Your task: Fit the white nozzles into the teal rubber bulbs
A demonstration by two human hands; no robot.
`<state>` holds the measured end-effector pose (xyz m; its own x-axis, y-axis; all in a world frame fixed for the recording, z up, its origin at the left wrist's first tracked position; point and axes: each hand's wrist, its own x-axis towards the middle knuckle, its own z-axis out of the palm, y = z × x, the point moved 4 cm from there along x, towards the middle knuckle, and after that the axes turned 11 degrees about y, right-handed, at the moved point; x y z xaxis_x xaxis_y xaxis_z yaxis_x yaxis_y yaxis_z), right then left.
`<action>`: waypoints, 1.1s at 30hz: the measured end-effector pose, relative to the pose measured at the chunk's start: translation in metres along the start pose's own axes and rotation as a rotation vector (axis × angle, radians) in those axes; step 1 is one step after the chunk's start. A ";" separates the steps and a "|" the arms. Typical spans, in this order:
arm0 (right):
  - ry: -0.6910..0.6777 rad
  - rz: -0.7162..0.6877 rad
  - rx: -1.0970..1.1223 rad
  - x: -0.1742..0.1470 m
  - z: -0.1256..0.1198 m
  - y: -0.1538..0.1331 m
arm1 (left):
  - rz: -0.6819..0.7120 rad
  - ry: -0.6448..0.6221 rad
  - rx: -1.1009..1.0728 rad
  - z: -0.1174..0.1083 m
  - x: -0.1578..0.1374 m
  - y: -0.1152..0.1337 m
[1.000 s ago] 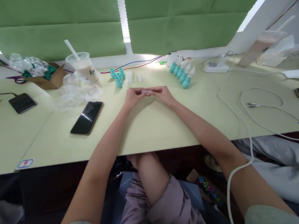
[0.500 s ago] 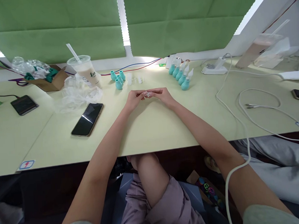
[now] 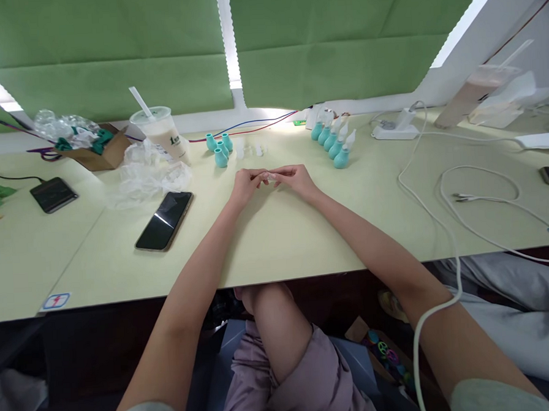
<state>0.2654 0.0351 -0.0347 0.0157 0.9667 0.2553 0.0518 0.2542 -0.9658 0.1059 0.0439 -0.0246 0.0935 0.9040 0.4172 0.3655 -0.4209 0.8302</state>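
Observation:
Over the pale table, my left hand (image 3: 247, 183) and my right hand (image 3: 296, 178) meet at the fingertips. Both pinch one small clear plastic piece (image 3: 271, 177), mostly covered by the fingers, so its exact kind is hidden. Just beyond them lie several small clear and white plastic pieces (image 3: 248, 150). Left of those stand several open-topped turquoise bulbs (image 3: 221, 158). Farther right, several turquoise bulbs with clear pointed tips (image 3: 341, 158) stand upright in a slanting row.
A black phone (image 3: 165, 221) lies left of my arms, near a crumpled plastic bag (image 3: 148, 172) and a drink cup (image 3: 162, 131). A cardboard box (image 3: 103, 153) holds wrappings. At right are a power strip (image 3: 394, 130) and a white cable (image 3: 434, 215) crossing the table edge.
The view has shifted slightly. My hands stay together at nearly the same spot, with the fingers moving a little around the clear plastic piece.

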 end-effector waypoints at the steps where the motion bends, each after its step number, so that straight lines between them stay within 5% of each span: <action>1: -0.005 0.018 0.017 0.000 0.000 0.001 | -0.015 0.011 -0.012 0.000 0.000 -0.001; 10: -0.080 0.118 0.103 -0.001 0.002 0.007 | -0.026 0.067 0.105 -0.002 -0.002 0.005; 14: -0.001 0.111 0.159 0.005 -0.003 0.009 | -0.067 0.442 0.212 -0.033 0.007 -0.010; 16: 0.022 0.081 0.161 0.007 -0.005 0.008 | -0.194 0.648 0.263 -0.054 0.013 -0.024; 18: 0.029 0.059 0.139 0.008 -0.006 0.008 | -0.338 0.727 0.303 -0.070 0.020 -0.037; 25: 0.017 0.044 0.106 0.008 -0.003 0.010 | -0.414 0.622 0.322 -0.092 0.044 -0.055; 33: 0.131 0.044 0.267 0.013 -0.008 0.008 | -0.399 0.600 0.463 -0.080 0.054 -0.065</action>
<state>0.2735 0.0490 -0.0384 0.1416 0.9695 0.2002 -0.2157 0.2276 -0.9496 0.0132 0.1140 -0.0265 -0.5812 0.7301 0.3595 0.6205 0.1118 0.7762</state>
